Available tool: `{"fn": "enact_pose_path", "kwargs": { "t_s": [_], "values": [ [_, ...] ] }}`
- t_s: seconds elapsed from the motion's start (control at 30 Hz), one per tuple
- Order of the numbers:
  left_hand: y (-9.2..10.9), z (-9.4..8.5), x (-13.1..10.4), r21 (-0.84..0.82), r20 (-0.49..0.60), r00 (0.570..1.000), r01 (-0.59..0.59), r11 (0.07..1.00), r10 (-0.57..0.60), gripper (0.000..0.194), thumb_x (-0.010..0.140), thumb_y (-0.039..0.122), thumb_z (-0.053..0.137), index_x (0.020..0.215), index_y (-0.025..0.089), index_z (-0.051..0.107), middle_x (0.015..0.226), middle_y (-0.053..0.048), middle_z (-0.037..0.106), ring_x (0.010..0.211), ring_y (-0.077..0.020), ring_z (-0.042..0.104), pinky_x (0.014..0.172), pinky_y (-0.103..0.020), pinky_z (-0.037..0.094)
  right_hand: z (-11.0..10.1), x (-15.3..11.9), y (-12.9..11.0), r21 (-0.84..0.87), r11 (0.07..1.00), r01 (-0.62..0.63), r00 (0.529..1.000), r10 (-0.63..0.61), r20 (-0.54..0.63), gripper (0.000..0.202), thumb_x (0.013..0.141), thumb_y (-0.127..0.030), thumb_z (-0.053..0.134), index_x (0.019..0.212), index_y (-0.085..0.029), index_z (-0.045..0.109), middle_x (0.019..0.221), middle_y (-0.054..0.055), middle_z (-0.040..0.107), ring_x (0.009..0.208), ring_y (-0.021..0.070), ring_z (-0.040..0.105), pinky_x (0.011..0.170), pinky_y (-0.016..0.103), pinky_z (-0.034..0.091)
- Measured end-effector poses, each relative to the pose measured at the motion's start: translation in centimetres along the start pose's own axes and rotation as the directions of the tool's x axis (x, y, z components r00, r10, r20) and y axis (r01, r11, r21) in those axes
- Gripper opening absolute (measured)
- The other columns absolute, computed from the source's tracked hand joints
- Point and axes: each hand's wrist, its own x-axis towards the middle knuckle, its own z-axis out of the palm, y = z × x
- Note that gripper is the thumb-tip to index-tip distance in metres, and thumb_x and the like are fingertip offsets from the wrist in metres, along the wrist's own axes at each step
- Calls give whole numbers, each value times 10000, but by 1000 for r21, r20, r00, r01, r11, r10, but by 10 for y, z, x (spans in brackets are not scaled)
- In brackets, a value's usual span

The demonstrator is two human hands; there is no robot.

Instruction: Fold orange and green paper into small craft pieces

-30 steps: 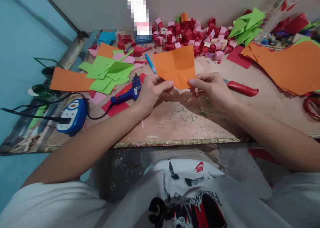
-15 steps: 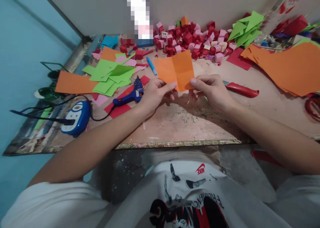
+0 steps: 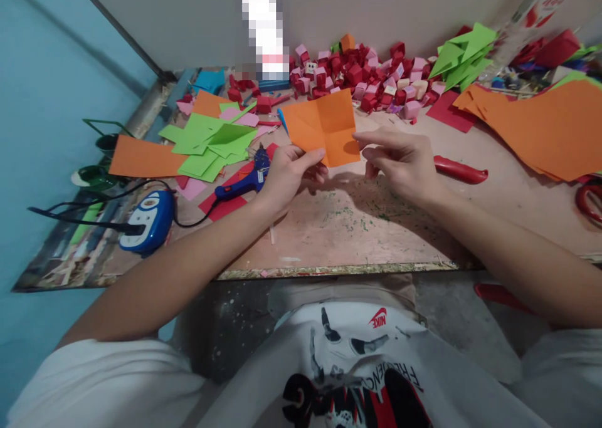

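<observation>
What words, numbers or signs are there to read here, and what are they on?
"NIKE", red, with a swoosh sign: on the white T-shirt.
"FRE...", black, the rest unclear: also on the T-shirt.
Label on the blue glue gun: too small to read.
Red marks on the clear plastic item at the top right: too blurred.
Orange paper in the left hand: no writing shows.

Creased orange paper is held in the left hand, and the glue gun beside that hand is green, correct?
The colour is wrong: the head view shows a blue glue gun beside the left hand, which does hold the creased orange paper.
</observation>
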Motion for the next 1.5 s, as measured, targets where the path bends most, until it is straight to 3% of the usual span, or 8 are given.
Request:
{"fn": "enact_pose_path", "kwargs": {
  "t_s": [0.47,0.73,0.87,1.0,1.13,1.27,1.4,1.5],
  "values": [
    [3,2,-1,4,11,1000,19,1000,-19,304,848,453,876,792,187,739,711,-46,767,574,-147,700,596,-262,580,-2,0,0,-13,999,-30,996,31,84,123,968,-346,907,1068,-305,966,1149,67,843,724,178,663,700,371,604],
    [2,3,-4,-28,38,999,-2,1000,3,309,837,443,907,778,167,782,722,-62,774,564,-141,689,535,-246,554,0,-1,-5,33,995,-96,993,94,73,296,991,-556,944,1095,-281,926,1179,74,827,697,165,660,683,373,617],
    [2,6,-10,-6,77,997,0,1000,0,350,860,493,927,799,175,794,743,-64,778,566,-151,683,475,-252,531,5,0,-6,138,983,-124,992,126,-6,440,873,-538,1044,1169,-317,806,1288,57,804,838,207,721,677,365,649],
    [1,9,-17,24,74,996,-44,999,42,382,844,518,974,930,179,819,815,-59,822,614,-160,718,546,-266,602,7,2,-9,295,928,-230,972,234,22,665,785,-528,1101,1218,-341,632,1081,-22,784,705,174,721,565,311,592],
    [-1,10,-20,71,104,990,-102,992,94,374,884,514,961,970,181,814,853,-56,822,644,-165,719,605,-289,627,7,0,-9,260,903,-342,936,305,173,545,867,-663,1019,1144,-283,745,973,7,794,705,177,743,617,309,598],
    [-5,9,-18,136,149,982,-137,981,116,380,901,527,949,1029,190,829,885,-57,828,678,-179,720,636,-306,624,10,-3,-5,232,909,-347,922,285,262,505,932,-719,947,966,-235,811,861,31,778,706,173,716,641,302,604],
    [-5,9,-17,242,208,971,-167,956,117,373,906,560,936,948,210,815,894,-57,835,727,-209,748,692,-342,650,13,-4,-1,228,929,-291,945,242,222,536,912,-746,952,890,-227,819,806,22,763,656,154,654,618,288,590],
    [-1,10,-17,256,182,964,-236,937,193,351,899,499,928,1103,224,849,1122,-79,893,966,-258,829,887,-385,698,14,-3,-1,211,941,-266,958,233,169,596,852,-793,973,825,-224,798,762,21,740,624,151,625,583,288,569]
  ]
}}
